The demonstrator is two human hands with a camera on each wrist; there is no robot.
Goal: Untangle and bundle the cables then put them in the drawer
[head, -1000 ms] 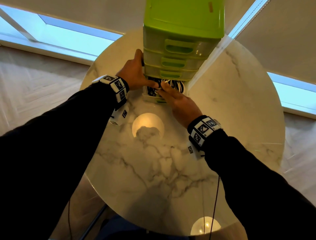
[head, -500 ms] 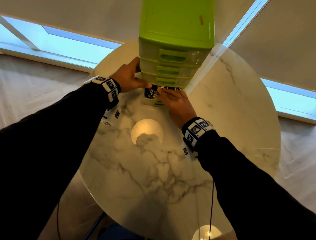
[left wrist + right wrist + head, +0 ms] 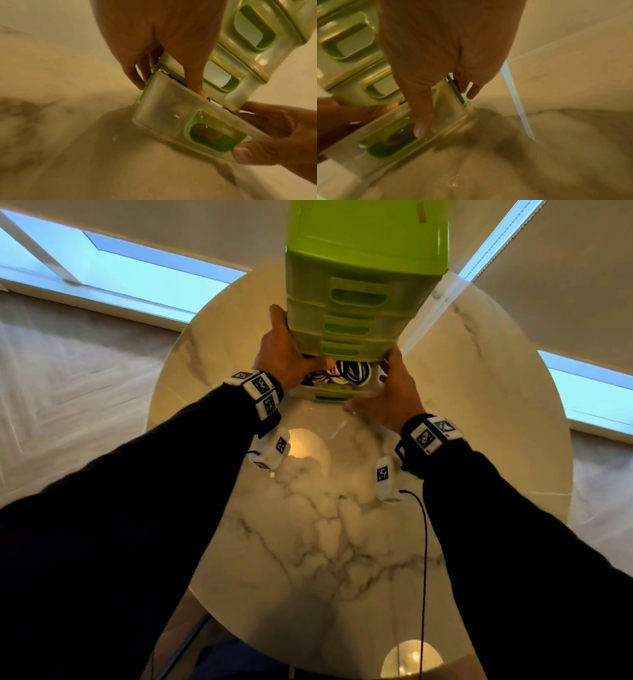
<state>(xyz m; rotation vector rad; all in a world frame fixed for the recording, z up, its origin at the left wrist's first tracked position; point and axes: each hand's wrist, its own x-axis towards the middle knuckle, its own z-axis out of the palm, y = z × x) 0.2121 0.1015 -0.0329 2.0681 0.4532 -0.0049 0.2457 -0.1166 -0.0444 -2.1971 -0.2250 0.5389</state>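
Note:
A green drawer unit [image 3: 366,251] stands at the far side of the round marble table [image 3: 342,559]. Its bottom drawer [image 3: 330,397] is pulled out, and coiled black and white cables [image 3: 346,371] lie inside. My left hand [image 3: 286,356] holds the drawer's left side, with the thumb [image 3: 197,88] in the gap above the rim and the fingers [image 3: 135,78] down the outer wall. My right hand [image 3: 390,392] grips the right front corner: the thumb [image 3: 421,128] presses the drawer front [image 3: 385,142] by the handle, and the fingers [image 3: 471,89] wrap the side wall.
Three shut drawers sit above the drawn one [image 3: 171,115]. Lamp reflections glow on the tabletop [image 3: 305,450] near my wrists and at the near edge. A thin black wire [image 3: 424,542] hangs from my right wrist. Low windows [image 3: 144,278] run along the floor behind the table.
My right hand has come off the cables in the drawer and moved to the drawer's right front corner. The left hand has stayed at the left side.

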